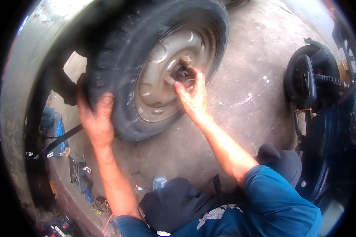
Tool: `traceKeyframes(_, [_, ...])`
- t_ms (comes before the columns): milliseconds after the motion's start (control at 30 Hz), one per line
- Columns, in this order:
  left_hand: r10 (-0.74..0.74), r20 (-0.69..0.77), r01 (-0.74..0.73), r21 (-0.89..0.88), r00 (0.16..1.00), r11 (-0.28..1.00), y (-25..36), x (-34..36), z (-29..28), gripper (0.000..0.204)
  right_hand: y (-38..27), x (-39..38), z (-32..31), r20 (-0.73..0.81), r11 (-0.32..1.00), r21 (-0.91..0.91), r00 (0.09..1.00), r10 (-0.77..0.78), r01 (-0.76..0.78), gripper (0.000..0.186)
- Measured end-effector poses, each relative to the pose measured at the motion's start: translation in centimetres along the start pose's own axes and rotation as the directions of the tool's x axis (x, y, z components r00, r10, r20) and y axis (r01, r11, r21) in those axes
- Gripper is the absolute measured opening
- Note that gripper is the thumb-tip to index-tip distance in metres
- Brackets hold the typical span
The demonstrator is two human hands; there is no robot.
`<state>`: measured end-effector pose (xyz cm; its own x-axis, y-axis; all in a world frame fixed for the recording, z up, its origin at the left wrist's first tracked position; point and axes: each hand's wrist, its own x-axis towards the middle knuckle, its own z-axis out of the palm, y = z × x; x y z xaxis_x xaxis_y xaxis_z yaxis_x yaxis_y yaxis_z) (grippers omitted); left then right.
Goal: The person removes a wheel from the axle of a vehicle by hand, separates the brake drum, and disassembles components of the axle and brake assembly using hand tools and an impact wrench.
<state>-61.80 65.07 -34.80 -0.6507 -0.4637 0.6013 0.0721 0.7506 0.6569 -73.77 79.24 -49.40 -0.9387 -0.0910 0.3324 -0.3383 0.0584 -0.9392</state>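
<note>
The tire (120, 75) is clasped by the left hand (95, 118). The hub (182, 74) is touched by the right hand (195, 98), whose grasp cannot be told

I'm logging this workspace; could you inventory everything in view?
Tyre: one, black, upper centre
Wheel rim: one, grey, inside tyre
Hub: one, dark, rim's centre
Vehicle panel: one, grey, far left
Motorbike: one, dark, right
Box: one, blue, left
Case: one, dark grey, lower left
Plastic bottle: one, bluish, bottom centre
Cable: one, orange, lower left
Clutter: uncountable, mixed, lower left
Concrete floor: one, grey, throughout
Shirt: one, blue, bottom
Trousers: one pair, dark, bottom
Forearms: two, bare, lower centre
Left hand: one, bare, on tyre
Right hand: one, bare, at hub
</note>
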Motion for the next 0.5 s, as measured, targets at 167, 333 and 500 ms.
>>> traceKeyframes(167, [0.034,-0.010,-0.034,0.062,0.999,0.998,-0.5,0.1,-0.1,0.078,1.2,1.6,-0.1,0.218,0.904,0.073,0.891,0.398,-0.421,0.051])
traceKeyframes(333, [0.021,-0.023,-0.019,0.066,1.000,0.998,-0.2,0.0,0.0,0.076,0.6,0.8,-0.3,0.099,0.992,-0.129,0.995,0.009,0.004,0.052])
traceKeyframes(500, [0.040,-0.016,-0.038,0.138,0.999,0.990,-0.9,-0.3,-0.4,0.074,-1.3,1.3,-1.1,0.134,0.862,0.233,0.893,0.429,-0.449,0.050])
